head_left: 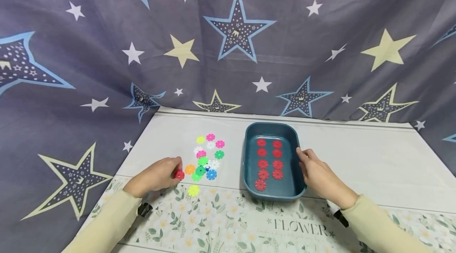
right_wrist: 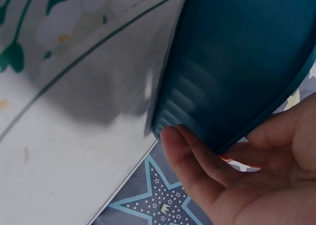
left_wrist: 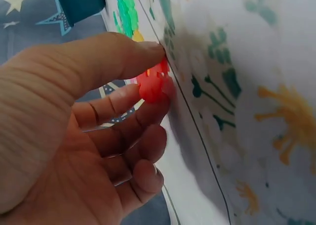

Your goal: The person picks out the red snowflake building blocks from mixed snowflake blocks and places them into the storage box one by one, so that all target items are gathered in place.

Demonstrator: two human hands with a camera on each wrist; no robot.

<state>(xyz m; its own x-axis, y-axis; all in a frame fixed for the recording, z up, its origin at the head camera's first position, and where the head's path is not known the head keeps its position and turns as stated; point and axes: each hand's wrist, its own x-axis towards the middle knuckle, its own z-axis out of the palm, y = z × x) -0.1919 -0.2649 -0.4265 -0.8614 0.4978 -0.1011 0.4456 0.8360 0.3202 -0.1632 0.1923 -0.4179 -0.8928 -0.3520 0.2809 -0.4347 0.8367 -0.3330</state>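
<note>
My left hand [head_left: 161, 174] pinches a red notched plastic disc [head_left: 179, 174] between thumb and fingers, low over the table at the left of the loose discs. In the left wrist view, that red disc [left_wrist: 153, 84] shows between the thumb and fingertips. My right hand [head_left: 318, 172] grips the right rim of a dark teal plastic bin [head_left: 272, 194]. Seen from the right wrist, the fingers lie along the bin's [right_wrist: 217, 62] outer wall and the thumb is at its rim. Inside the bin, several red discs [head_left: 263, 164] lie flat in two columns.
Between the left hand and the bin lie several loose discs: pink [head_left: 220, 144], green [head_left: 219, 154], blue [head_left: 211, 174], orange [head_left: 190, 169], yellow [head_left: 193, 190] and white ones. A flower-print cloth [head_left: 228, 221] covers the near table. A star-patterned curtain [head_left: 221, 75] hangs behind.
</note>
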